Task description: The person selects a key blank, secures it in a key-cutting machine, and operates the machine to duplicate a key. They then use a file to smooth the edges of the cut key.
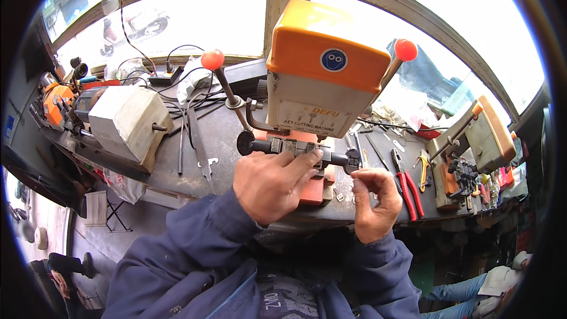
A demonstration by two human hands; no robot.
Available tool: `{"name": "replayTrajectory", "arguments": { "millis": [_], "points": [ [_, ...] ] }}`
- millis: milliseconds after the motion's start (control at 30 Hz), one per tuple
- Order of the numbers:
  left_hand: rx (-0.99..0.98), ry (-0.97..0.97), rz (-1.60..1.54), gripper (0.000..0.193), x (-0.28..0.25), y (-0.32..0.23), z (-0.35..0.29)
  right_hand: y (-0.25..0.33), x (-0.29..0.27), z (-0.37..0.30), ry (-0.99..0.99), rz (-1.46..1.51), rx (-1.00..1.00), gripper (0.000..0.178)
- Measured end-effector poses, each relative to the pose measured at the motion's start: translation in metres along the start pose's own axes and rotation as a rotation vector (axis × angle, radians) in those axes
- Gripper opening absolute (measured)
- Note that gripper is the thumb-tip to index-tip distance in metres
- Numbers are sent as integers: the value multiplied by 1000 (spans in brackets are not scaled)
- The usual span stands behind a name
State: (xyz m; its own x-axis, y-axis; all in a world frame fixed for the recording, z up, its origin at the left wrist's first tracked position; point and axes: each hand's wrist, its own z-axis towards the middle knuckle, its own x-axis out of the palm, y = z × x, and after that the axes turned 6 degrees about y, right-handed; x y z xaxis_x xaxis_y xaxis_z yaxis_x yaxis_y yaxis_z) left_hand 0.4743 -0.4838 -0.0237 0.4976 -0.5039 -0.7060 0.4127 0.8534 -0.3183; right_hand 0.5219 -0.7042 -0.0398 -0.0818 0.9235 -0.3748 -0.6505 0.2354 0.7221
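Observation:
In front of me stands a key cutting machine (322, 91) with an orange hood and a pale body. Its clamp (289, 146) holds two dark jaws on a cross bar, with a black knob at each end. My left hand (271, 183) lies over the clamp, fingers bent and fingertips pressed at the right jaw; whatever they grip there is hidden. At the right end, my right hand (377, 204) is closed, thumb and forefinger pinched at the lower edge of the right clamp knob (352, 159). The left clamp knob (244, 142) is untouched.
Two levers end in a red ball (212, 59) and another red ball (406, 50). Right of my hands lie red-handled pliers (407, 186) and a yellow tool (424, 168). A second machine (487, 136) stands far right, a boxy grinder (130, 121) left. Black cables (189, 103) lie behind.

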Motion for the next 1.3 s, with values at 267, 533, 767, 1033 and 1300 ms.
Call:
{"name": "replayTrajectory", "arguments": {
  "millis": [267,533,767,1033,1300],
  "points": [
    [56,17,49,31,-2,-1,1,-39,-26,13,53,2,154,34],
    [90,28,92,29,-1,-1,1,-50,-13,27,288,377,301,32],
    [37,68,97,30,1,-3,1,-50,-7,25,214,-32,3,17],
    [31,55,41,29,3,-1,1,-45,-1,46,286,909,699,38],
    [32,29,5,27,6,3,0,-48,10,26,57,-175,-377,28]
  ]
}}
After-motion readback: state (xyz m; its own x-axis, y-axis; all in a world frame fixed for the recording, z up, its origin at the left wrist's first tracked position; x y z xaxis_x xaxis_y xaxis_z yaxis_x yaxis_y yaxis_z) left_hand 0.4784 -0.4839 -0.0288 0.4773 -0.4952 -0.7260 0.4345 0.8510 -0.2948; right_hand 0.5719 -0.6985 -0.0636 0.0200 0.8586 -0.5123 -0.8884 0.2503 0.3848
